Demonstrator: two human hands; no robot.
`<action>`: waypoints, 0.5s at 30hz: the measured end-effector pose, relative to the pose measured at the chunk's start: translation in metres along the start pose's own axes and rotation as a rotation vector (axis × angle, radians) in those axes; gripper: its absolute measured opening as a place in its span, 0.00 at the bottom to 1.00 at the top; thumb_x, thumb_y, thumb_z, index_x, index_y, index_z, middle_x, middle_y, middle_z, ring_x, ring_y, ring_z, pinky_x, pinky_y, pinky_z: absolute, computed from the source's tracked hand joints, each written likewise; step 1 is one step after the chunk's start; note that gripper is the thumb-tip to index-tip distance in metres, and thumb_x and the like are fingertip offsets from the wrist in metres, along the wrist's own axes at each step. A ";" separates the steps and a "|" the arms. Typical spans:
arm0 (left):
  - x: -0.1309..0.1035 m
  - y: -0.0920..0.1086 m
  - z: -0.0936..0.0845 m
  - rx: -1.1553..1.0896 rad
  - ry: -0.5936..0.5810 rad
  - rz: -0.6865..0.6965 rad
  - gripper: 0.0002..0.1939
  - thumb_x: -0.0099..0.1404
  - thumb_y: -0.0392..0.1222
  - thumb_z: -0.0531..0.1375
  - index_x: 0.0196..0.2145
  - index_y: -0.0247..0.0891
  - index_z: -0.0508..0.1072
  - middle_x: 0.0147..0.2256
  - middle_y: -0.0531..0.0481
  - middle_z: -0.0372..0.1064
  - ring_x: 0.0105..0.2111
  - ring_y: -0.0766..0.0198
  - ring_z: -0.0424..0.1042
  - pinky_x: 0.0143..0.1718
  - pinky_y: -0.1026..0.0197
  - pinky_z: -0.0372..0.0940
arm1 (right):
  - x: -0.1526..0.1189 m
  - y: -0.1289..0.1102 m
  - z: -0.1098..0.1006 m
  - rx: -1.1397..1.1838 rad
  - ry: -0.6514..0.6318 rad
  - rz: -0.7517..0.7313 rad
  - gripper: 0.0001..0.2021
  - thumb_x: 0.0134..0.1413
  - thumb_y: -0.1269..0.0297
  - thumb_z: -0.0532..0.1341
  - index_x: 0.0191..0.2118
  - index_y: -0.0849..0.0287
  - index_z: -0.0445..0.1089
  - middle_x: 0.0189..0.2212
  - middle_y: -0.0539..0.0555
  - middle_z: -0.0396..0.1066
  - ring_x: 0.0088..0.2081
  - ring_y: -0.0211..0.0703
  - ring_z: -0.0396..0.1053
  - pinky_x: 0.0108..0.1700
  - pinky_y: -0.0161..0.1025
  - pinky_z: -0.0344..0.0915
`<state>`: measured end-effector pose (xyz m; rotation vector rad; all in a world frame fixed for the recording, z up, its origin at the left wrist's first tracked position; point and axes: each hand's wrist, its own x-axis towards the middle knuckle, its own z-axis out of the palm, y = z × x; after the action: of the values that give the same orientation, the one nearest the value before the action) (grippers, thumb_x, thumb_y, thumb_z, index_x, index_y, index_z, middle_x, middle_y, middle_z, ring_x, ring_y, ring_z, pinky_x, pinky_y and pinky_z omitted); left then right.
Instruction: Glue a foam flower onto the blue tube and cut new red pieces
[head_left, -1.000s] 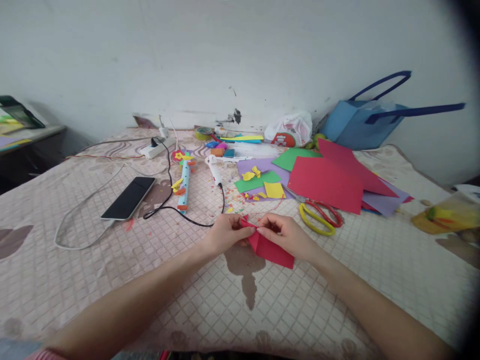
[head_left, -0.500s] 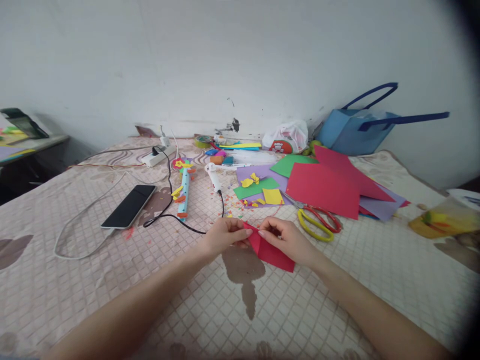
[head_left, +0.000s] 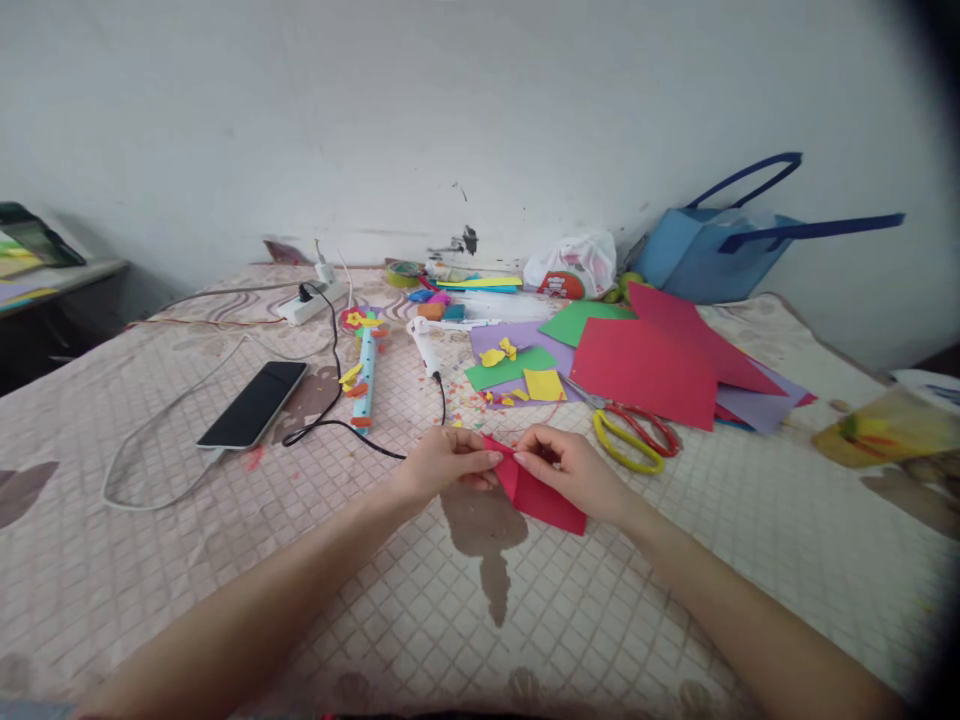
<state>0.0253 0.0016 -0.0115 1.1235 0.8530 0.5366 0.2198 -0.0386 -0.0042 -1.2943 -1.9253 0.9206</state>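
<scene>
A folded piece of red paper (head_left: 551, 503) is held just above the patterned tablecloth, near the middle of the view. My left hand (head_left: 450, 462) pinches its upper left corner between thumb and fingers. Close beside it, my right hand (head_left: 566, 468) pinches the top edge, with the two thumb tips nearly meeting. The wider part of the paper hangs down to the right below my right hand. Scissors (head_left: 630, 438) with yellow and red handles lie just beyond my right hand.
Red sheets (head_left: 645, 370), a purple sheet (head_left: 480, 345) and a yellow square (head_left: 543, 384) lie behind the hands. A white glue gun (head_left: 425, 347), a decorated blue strip (head_left: 365, 375) and a phone (head_left: 253, 405) are to the left. A plastic cup (head_left: 885, 428) stands right.
The whole view has shifted slightly, so things appear a little higher and further left. Both hands keep their pinch on the red paper, with hardly any movement.
</scene>
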 end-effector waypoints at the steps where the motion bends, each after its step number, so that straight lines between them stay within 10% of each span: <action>1: 0.000 0.000 0.000 -0.003 0.007 -0.003 0.13 0.48 0.46 0.68 0.26 0.32 0.73 0.24 0.50 0.74 0.24 0.70 0.72 0.29 0.68 0.67 | 0.000 0.000 0.000 0.002 -0.001 0.000 0.07 0.57 0.65 0.54 0.29 0.59 0.64 0.25 0.48 0.65 0.27 0.35 0.61 0.30 0.33 0.58; 15: -0.002 0.002 -0.001 -0.037 0.010 0.026 0.14 0.49 0.46 0.67 0.27 0.32 0.72 0.26 0.50 0.73 0.26 0.70 0.72 0.33 0.66 0.67 | 0.000 -0.003 -0.001 -0.009 -0.004 -0.023 0.07 0.57 0.65 0.54 0.29 0.58 0.63 0.25 0.49 0.65 0.27 0.36 0.62 0.30 0.33 0.58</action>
<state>0.0240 0.0013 -0.0095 1.0999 0.8349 0.5778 0.2189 -0.0393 -0.0018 -1.2735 -1.9453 0.9050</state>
